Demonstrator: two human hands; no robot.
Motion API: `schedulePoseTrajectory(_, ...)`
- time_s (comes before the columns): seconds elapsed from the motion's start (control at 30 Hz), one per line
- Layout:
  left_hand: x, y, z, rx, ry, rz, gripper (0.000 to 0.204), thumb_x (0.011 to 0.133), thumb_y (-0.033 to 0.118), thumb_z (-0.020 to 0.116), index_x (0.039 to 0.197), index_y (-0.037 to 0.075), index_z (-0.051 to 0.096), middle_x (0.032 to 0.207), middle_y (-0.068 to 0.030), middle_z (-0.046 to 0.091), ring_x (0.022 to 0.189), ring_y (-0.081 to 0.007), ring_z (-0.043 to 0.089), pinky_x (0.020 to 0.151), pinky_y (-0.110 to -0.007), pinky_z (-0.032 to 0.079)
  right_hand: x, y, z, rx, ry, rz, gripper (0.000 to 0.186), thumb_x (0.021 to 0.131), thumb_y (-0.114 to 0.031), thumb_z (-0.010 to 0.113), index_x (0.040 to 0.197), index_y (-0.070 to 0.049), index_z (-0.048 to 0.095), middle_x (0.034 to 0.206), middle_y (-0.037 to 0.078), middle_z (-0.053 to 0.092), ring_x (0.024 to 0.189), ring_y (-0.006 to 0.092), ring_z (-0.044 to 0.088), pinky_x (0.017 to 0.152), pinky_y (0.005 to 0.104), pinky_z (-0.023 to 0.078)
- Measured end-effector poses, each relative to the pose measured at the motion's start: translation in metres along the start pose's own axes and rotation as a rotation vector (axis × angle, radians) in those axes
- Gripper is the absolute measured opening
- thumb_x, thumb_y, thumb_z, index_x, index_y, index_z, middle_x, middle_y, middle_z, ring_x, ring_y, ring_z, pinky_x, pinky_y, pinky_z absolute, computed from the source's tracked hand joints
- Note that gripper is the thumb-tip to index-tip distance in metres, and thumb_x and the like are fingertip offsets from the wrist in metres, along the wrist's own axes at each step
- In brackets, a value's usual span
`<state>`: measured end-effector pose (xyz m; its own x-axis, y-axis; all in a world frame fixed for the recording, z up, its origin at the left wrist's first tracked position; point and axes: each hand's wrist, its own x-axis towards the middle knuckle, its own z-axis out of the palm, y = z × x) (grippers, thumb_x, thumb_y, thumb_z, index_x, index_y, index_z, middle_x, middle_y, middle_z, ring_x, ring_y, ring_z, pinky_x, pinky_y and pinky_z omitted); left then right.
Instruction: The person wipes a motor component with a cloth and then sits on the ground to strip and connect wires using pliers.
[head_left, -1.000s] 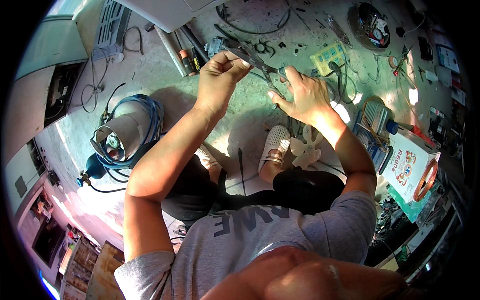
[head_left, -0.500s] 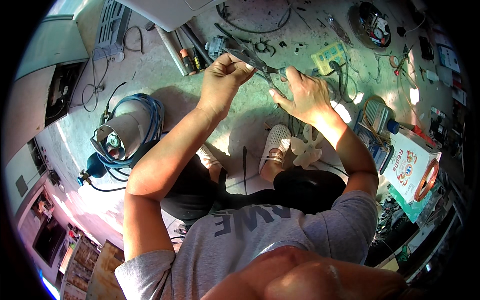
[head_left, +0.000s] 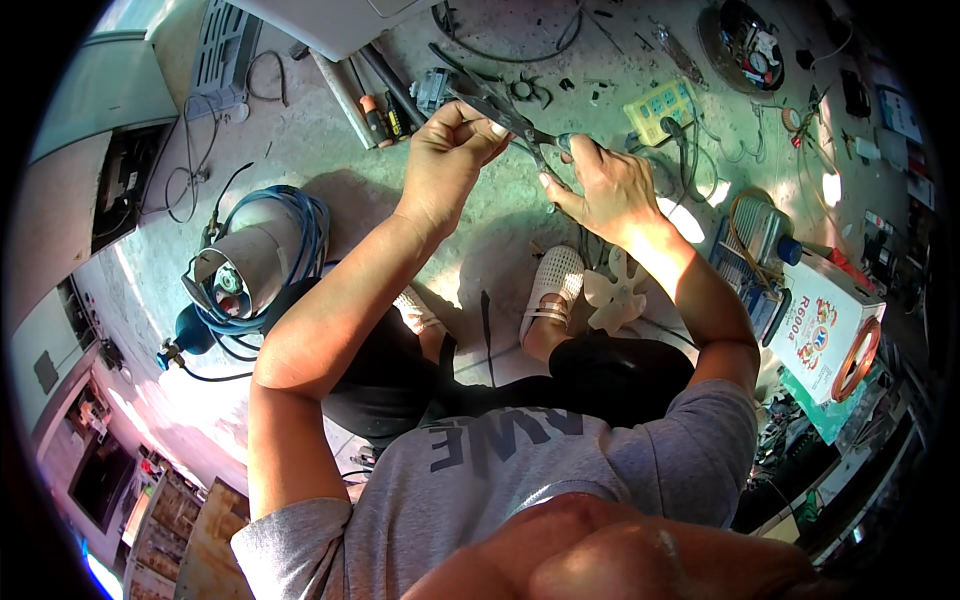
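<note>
In front of me, above the floor, my right hand (head_left: 608, 190) grips dark scissors (head_left: 525, 128) by the handles. Their long blades point left, past the fingertips of my left hand (head_left: 448, 155). The left hand is closed in a pinch beside the blades; what it holds is too small and too hidden to tell. Beyond that hand lies a small grey motor-like part (head_left: 433, 90). A black fan-shaped piece (head_left: 528, 90) rests on the floor past the scissors.
A gas cylinder wrapped in blue hose (head_left: 255, 250) lies to the left. Screwdrivers (head_left: 375, 118) lie by a pipe at the back. A white fan blade (head_left: 615, 290) sits near my right foot. On the right are a white box (head_left: 825, 325), a copper coil (head_left: 855, 360) and a yellow card (head_left: 660, 112).
Almost nothing differs. Both hands and the scissors keep nearly the same place, and the view has shifted very slightly.
</note>
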<state>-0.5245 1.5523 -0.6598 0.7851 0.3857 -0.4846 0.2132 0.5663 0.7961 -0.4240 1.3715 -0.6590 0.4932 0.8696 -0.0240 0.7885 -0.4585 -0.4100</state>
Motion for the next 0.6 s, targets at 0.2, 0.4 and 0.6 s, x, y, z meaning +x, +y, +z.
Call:
schedulePoseTrajectory(0.2,-0.001,0.0,-0.002,0.073,-0.03,-0.014,0.008,0.089,0.004,0.061,0.084,0.004,0.055,0.086,-0.0043,0.065,0.087,-0.0131,0.063,0.086,-0.026,0.051,0.001,-0.002,0.0,-0.01,0.038,0.013,0.041,0.079,-0.037,0.068,0.087,-0.002,0.047,0.066,0.014,0.058,0.058,0.0313,0.06,0.055,0.0391,0.048)
schedulePoseTrajectory(0.4,0.001,-0.005,-0.003,0.111,-0.028,-0.015,0.01,0.089,0.006,0.062,0.084,0.003,0.054,0.088,-0.0068,0.066,0.091,-0.0144,0.064,0.084,-0.026,0.051,0.0,0.001,0.004,-0.029,0.079,-0.006,0.04,0.078,-0.034,0.069,0.089,-0.003,0.046,0.068,0.014,0.058,0.061,0.0326,0.06,0.056,0.0414,0.047)
schedulePoseTrajectory(0.6,0.003,-0.005,-0.005,0.132,-0.053,-0.04,0.009,0.089,0.006,0.063,0.085,0.003,0.055,0.089,-0.007,0.066,0.091,-0.0143,0.064,0.085,-0.026,0.05,-0.002,0.001,0.011,-0.054,0.057,0.011,0.041,0.079,-0.035,0.069,0.09,-0.003,0.045,0.071,0.014,0.06,0.063,0.0333,0.062,0.057,0.0418,0.048)
